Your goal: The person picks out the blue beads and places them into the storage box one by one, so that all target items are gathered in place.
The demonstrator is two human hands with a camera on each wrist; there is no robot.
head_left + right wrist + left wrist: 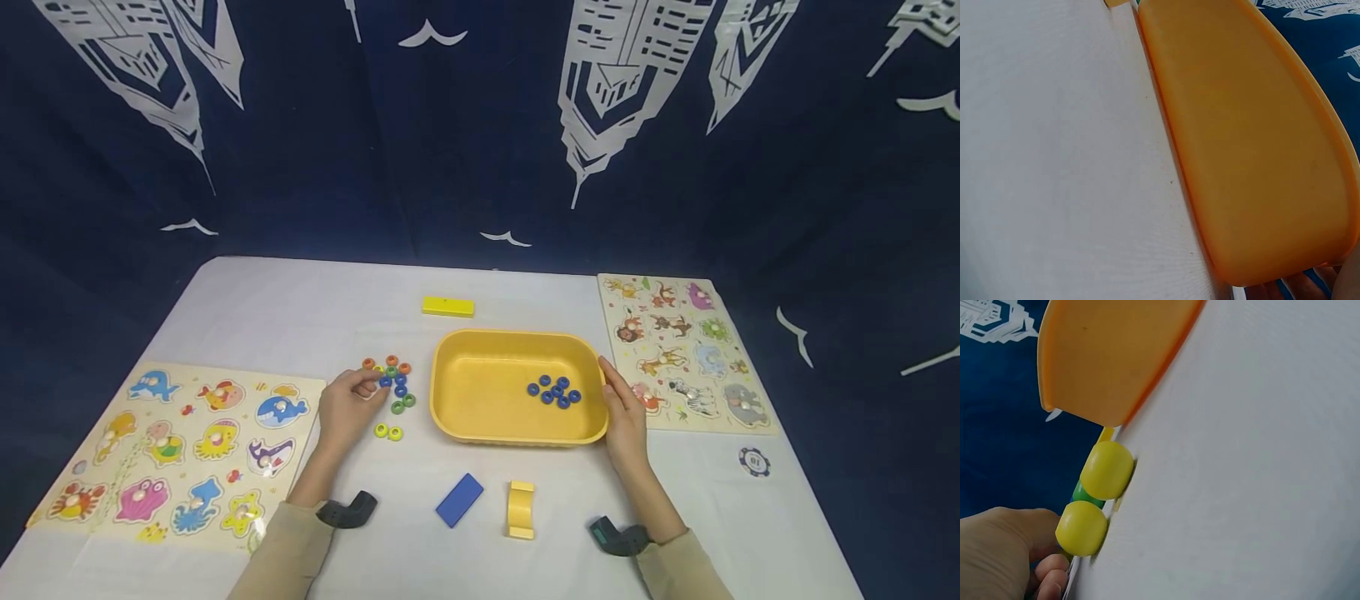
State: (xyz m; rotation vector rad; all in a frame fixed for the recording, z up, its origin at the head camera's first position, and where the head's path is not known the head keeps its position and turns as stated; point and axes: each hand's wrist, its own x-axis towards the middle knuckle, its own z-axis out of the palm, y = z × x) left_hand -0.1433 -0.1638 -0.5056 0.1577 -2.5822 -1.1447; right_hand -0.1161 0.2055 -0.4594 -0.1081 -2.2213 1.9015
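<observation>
My left hand [349, 408] is at a loose cluster of coloured ring beads, its thumb and index finger at a blue bead [386, 382] and pinching it. Beside the fingertips lie orange beads [392, 360], green beads [397, 407] and more blue beads [401, 390]. Two yellow beads [1107, 470] sit close to that hand in the left wrist view. At the right end of a yellow tray [480, 427], my right hand [626, 417] holds the rim and side wall. Several blue beads [562, 402] lie inside the tray, toward its right. The tray's wall hides most of the right fingers in the right wrist view.
An animal puzzle board [180, 450] lies left, another [682, 358] at the back right. A yellow block [447, 307] lies behind the tray; a blue block [459, 500] and yellow arch block [520, 510] lie in front. A poker chip [753, 462] is at the right.
</observation>
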